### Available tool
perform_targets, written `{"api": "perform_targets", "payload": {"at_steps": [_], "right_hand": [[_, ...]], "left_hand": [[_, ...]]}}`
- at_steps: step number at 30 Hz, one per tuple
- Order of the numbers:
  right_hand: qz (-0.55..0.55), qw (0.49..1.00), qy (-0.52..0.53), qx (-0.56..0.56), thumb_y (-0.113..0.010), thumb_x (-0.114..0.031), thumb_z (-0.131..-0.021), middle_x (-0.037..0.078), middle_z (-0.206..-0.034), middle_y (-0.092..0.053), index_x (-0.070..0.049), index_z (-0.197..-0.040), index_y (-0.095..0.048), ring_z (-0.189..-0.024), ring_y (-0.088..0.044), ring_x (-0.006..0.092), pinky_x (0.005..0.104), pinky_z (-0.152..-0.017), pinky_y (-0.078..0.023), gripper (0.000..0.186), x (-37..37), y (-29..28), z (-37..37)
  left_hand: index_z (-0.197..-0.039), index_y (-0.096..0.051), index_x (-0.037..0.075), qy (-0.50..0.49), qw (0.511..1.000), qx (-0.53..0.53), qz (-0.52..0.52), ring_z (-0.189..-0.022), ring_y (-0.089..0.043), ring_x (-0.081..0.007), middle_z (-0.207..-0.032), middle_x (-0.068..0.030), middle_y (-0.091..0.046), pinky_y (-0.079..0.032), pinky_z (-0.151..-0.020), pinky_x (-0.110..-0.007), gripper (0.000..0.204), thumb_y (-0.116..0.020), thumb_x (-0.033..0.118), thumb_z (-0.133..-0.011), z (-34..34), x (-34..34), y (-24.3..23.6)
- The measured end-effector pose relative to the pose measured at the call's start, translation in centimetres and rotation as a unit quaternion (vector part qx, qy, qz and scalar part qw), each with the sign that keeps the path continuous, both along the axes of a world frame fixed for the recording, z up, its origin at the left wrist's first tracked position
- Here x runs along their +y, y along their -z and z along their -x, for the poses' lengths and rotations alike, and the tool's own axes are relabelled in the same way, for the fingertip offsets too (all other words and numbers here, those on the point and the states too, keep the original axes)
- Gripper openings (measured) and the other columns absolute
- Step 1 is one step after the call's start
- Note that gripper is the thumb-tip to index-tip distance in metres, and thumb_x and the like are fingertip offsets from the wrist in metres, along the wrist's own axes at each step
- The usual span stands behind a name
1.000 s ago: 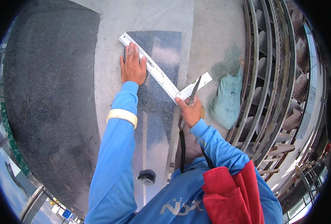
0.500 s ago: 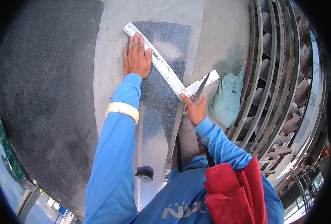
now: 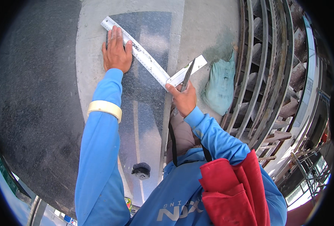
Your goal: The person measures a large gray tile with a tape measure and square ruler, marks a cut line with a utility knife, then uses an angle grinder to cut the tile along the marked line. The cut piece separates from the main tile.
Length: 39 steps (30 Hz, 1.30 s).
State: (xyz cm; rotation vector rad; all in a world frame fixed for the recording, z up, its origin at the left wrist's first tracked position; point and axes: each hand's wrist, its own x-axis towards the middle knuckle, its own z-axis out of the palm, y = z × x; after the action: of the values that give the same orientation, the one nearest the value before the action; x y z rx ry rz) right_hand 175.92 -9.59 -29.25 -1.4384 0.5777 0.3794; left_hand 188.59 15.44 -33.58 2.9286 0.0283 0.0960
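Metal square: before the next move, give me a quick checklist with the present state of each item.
1. Left hand flat on the long blade: ok, fingers rest across it near its far end.
2. Right hand at the corner of the square: ok, thumb beside it.
3. Long blade lying across the dark slab: ok.
4. Pointed tool clear of the square: not ok, it crosses over the short arm.
5. Short arm flush with the slab's edge: cannot tell.
6. Black object clear of the square: ok, well apart.
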Motion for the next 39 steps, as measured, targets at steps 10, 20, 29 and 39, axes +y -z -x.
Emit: {"api": "perform_targets", "payload": {"at_steps": [10, 20, 29, 39], "right_hand": [[0.003, 1.000, -0.023, -0.004, -0.084, -0.016, -0.087, 0.007, -0.095, -0.072, 0.002, -0.119, -0.062, -0.077, -0.065, 0.0096, 0.0249, -0.061, -0.051, 0.043, -1.4, 0.0, -1.2], [-0.044, 0.999, -0.020, -0.022, -0.079, -0.004, -0.088, 0.012, -0.108, -0.072, 0.006, -0.122, -0.057, -0.096, -0.069, 0.0145, 0.0300, -0.084, -0.056, 0.042, -3.5, 2.8, -2.3], [-0.048, 0.999, -0.013, -0.021, -0.079, -0.004, -0.087, 0.013, -0.105, -0.073, 0.007, -0.121, -0.057, -0.091, -0.068, 0.0140, 0.0298, -0.081, -0.056, 0.042, -3.9, 3.0, -3.3], [-0.056, 0.998, 0.024, -0.029, -0.078, -0.003, -0.088, 0.014, -0.110, -0.071, 0.006, -0.121, -0.057, -0.097, -0.068, 0.0160, 0.0318, -0.086, -0.055, 0.041, -3.4, 2.8, -3.3]], "left_hand": [[-0.163, -0.028, 0.014, -0.002, 1.000, -0.004, 0.004, -0.159, -0.019, -0.0243, -0.171, -0.0066, -0.025, -0.017, -0.128, -0.054, 0.077, -0.055, 0.048, -0.100, -1.1, -1.0, 0.5], [-0.161, -0.033, 0.011, 0.000, 1.000, -0.006, 0.004, -0.158, -0.022, -0.0261, -0.169, -0.0090, -0.028, -0.019, -0.127, -0.055, 0.076, -0.059, 0.042, -0.097, -2.9, -2.9, 1.4], [-0.160, -0.035, 0.010, 0.004, 1.000, -0.005, 0.002, -0.158, -0.022, -0.0266, -0.169, -0.0105, -0.030, -0.020, -0.126, -0.056, 0.078, -0.062, 0.041, -0.094, -3.8, -3.0, 1.8], [-0.161, -0.034, 0.010, 0.008, 1.000, 0.000, -0.002, -0.158, -0.021, -0.0255, -0.169, -0.0095, -0.027, -0.019, -0.127, -0.057, 0.080, -0.061, 0.045, -0.095, -4.2, -3.6, 1.8]]}}
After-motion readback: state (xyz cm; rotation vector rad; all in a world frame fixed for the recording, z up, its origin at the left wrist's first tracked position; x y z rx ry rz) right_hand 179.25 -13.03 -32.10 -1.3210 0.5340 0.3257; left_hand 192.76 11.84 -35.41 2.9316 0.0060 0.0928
